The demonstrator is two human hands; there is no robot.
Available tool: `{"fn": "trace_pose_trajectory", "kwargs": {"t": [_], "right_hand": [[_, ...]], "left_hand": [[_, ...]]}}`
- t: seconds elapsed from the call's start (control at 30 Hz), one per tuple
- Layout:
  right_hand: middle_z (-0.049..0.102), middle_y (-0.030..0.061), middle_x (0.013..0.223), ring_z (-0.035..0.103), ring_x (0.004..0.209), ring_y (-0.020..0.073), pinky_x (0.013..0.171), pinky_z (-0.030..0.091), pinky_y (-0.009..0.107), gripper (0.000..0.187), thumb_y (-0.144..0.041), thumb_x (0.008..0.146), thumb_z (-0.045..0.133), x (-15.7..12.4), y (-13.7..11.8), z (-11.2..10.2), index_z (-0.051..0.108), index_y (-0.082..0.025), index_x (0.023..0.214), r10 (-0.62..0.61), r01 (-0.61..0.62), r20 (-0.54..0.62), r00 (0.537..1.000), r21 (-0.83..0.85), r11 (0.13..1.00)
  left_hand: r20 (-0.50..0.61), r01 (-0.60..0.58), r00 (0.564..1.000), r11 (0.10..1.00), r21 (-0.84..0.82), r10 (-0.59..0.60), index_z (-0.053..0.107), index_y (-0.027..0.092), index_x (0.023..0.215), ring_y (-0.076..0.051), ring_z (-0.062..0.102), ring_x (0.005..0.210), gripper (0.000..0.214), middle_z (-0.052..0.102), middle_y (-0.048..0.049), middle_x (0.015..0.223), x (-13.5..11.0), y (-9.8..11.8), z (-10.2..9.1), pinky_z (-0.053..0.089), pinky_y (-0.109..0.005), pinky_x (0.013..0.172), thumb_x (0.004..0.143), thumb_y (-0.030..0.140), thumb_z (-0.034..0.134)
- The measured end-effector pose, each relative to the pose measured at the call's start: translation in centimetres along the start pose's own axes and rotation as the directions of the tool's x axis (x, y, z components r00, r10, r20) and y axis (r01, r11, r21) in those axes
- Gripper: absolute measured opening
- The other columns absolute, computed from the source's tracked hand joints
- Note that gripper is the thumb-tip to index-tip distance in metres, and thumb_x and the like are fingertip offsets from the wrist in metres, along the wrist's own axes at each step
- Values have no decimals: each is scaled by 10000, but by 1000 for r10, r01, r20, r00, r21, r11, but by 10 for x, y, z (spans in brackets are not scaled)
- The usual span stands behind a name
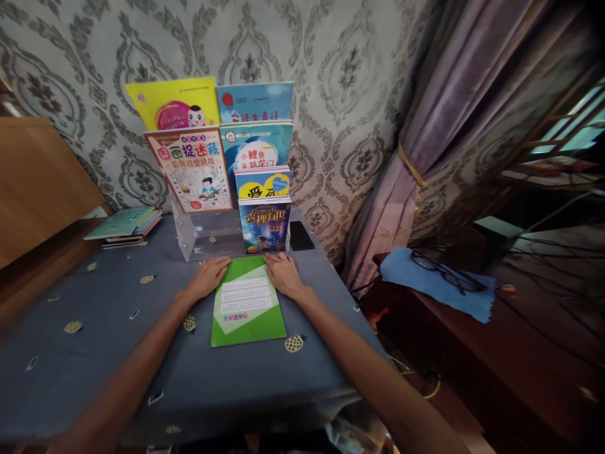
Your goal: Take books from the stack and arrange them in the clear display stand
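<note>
A green book (248, 302) with a pale panel of text lies flat on the cloth-covered table in front of me. My left hand (210, 276) is at its far left corner, fingers together and closed on the edge. At the far right corner, my right hand (283, 273) has its fingers bent against the book's edge. Just beyond both hands stands a clear acrylic rack (208, 236). It bears upright books in tiers, among them a brown-edged picture book (191, 170), a yellow book (170, 104) and a dark blue book (265, 226) in front.
A stack of thin books (125, 226) lies at the table's back left, near a wooden panel (42, 183). Beside the rack is a dark flat phone-like object (301, 235). Glasses (447, 272) rest on a blue cloth (411, 277) on the dark red surface at right, among cables.
</note>
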State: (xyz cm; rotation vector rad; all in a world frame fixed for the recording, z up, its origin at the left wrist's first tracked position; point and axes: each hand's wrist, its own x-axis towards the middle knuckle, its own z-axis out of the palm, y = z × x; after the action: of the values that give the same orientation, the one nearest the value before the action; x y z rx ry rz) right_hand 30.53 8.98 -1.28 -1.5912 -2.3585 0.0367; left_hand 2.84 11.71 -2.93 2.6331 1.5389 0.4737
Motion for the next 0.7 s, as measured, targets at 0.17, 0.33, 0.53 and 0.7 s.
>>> {"fn": "trace_pose_trajectory", "kwargs": {"t": [0.17,0.33,0.53,0.7], "right_hand": [[598,88,1434,509,1195,284,985,414,454,390,-239,1025,377,1,1,2,627,-186,1320,-7,7,-13,1000,6,1000],[583,82,1453,499,1200,284,1015,398,460,411,-245,1027,372,1,2,4,602,-167,1358,-10,10,3,1000,15,1000],[580,100,1452,509,1182,283,992,410,453,409,-239,1024,386,-7,4,2,606,-170,1361,-41,41,8,999,35,999],[590,106,1441,525,1189,264,1010,402,431,393,-231,1029,392,-22,5,-1,617,-153,1342,-78,77,21,997,44,996]], "left_hand": [[-29,8,1000,1000,-18,-9,568,208,1392,-228,525,1352,484,576,-88,1456,-15,-11,-1,389,-474,1149,1005,355,316],[-40,-8,999,1000,-22,7,559,171,1400,-226,514,1366,502,555,-107,1473,-20,-8,1,377,-452,1165,1000,342,307],[-65,13,998,1000,8,-12,572,212,1389,-226,501,1378,489,570,-81,1463,-20,-8,5,381,-452,1158,1004,343,301],[-80,27,996,999,31,-24,566,179,1391,-230,494,1383,500,560,-98,1470,-20,-7,7,372,-455,1160,997,325,294]]}}
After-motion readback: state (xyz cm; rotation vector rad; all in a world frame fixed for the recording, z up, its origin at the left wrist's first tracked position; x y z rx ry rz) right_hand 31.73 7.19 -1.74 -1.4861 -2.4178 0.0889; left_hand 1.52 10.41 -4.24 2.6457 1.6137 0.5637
